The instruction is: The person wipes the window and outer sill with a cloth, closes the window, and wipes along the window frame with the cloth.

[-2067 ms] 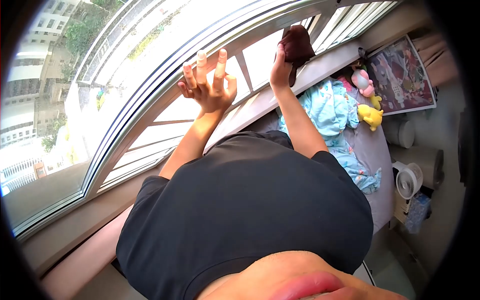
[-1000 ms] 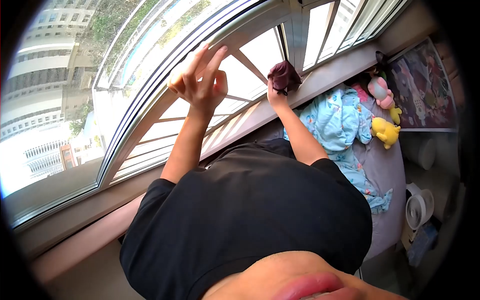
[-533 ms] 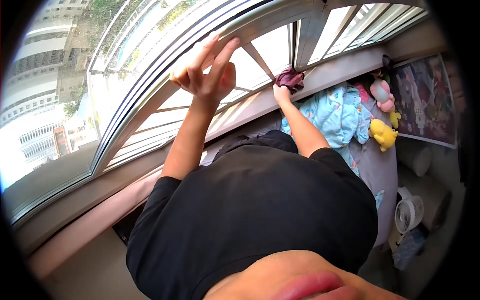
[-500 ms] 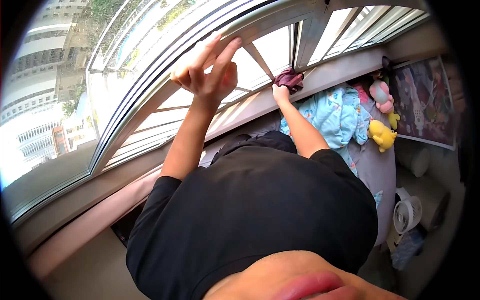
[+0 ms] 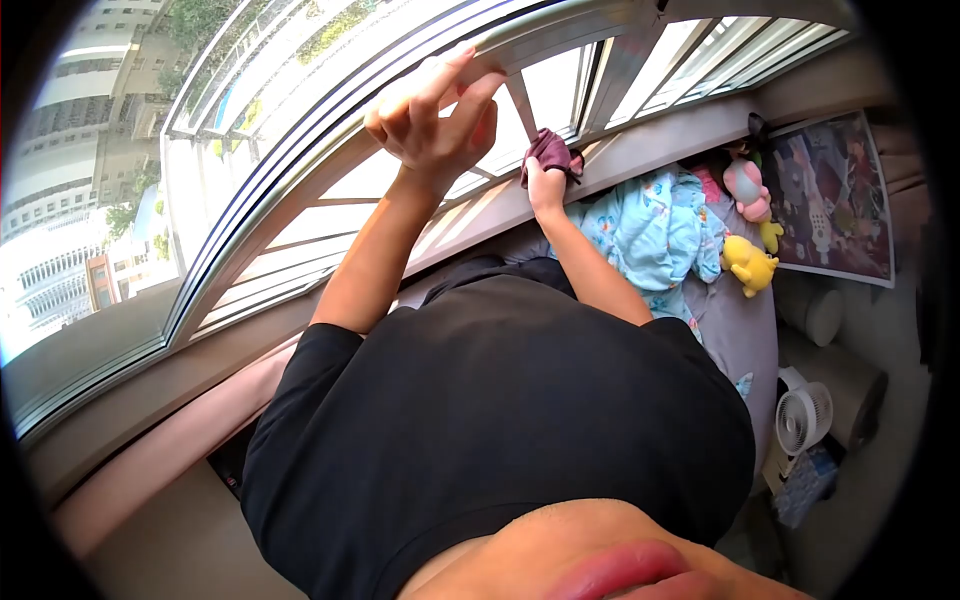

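My left hand (image 5: 435, 125) is raised at the white window frame (image 5: 330, 165). Its thumb and index finger are apart, with the fingertips at the frame's inner edge; the other fingers are bent. I cannot tell how firmly it touches. In my right hand (image 5: 546, 188) is a bunched maroon cloth (image 5: 548, 152), at the lower part of the window beside the sill (image 5: 635, 150). The fingers are wrapped round the cloth, and part of it hangs out past the hand.
A light blue patterned blanket (image 5: 650, 225) lies on the grey bed (image 5: 745, 330) to the right. Yellow (image 5: 750, 265) and pink (image 5: 745, 185) plush toys sit near a poster (image 5: 835, 200). A white fan (image 5: 803, 418) stands beside the bed. Buildings show through the glass.
My right hand has moved left with the maroon cloth, closer to my left hand. The left hand has stayed at the frame, its fingers slightly more bent. The view has shifted a little.
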Demonstrator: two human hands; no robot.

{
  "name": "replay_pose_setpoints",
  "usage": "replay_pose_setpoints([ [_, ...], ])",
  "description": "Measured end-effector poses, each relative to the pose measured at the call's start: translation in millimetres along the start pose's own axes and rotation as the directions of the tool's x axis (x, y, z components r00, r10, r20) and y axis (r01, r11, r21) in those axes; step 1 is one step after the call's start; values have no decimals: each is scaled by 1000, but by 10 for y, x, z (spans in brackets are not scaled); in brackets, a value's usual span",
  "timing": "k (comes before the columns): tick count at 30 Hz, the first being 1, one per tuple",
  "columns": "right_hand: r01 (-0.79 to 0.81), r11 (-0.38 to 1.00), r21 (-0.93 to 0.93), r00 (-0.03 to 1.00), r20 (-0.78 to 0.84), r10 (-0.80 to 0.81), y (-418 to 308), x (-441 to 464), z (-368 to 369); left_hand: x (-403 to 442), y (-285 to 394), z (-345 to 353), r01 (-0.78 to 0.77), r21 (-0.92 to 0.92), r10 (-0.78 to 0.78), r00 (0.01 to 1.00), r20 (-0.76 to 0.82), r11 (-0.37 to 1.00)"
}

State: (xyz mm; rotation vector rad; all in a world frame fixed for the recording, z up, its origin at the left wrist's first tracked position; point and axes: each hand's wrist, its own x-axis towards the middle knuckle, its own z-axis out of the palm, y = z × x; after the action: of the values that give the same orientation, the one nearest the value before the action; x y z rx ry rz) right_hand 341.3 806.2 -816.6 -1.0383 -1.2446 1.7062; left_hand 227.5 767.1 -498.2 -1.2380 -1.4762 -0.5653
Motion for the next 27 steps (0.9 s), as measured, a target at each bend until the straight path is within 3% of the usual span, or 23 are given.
replay_pose_setpoints([
  [2, 257, 964, -72, 963, -61, -261, -644, -146, 208, -15, -15, -3, -3, -12, 3, 1000, 2, 1000],
  [4, 406, 909, -89, 911, -37, -411, -949, -109, 273, -19, -13, -23, -7, -31, 7, 1000, 6, 1000],
  [5, 528, 819, -224, 836, -31, -547, -1181, -127, 299, 0, -5, -23, -1, -42, 1, 1000, -1, 999],
  [6, 540, 824, -172, 839, 23, -544, -1514, -205, 334, 14, 1, -23, 5, -53, -5, 1000, -9, 999],
  [8, 644, 761, -79, 762, -16, -647, -1747, -243, 460, 11, -4, -11, 26, -73, -27, 1000, -15, 997],
  [9, 580, 796, 173, 807, 8, -590, -1852, -311, 503, 12, -4, -13, 47, -88, -49, 999, -15, 995],
  [12, 742, 670, -9, 669, 65, -740, -1903, -250, 592, 79, 8, -92, 58, -142, -58, 998, 9, 988],
  [14, 693, 709, 133, 678, 215, -703, -2061, -394, 658, 59, -2, -141, 91, -234, -80, 995, 58, 968],
  [16, 750, 641, -164, 655, 321, -684, -2041, -425, 699, 38, -55, -165, 35, -225, -18, 997, 77, 974],
  [22, 633, 640, -436, 771, 279, -572, -1492, -286, 700, 47, -149, -330, 38, -354, 30, 982, 186, 935],
  [23, 652, 556, -515, 744, 293, -601, -1491, -289, 651, 39, -155, -343, 44, -363, 33, 978, 204, 931],
  [27, 606, 535, -589, 763, 239, -601, -1359, -353, 574, 34, -159, -373, 54, -393, 38, 974, 224, 918],
])
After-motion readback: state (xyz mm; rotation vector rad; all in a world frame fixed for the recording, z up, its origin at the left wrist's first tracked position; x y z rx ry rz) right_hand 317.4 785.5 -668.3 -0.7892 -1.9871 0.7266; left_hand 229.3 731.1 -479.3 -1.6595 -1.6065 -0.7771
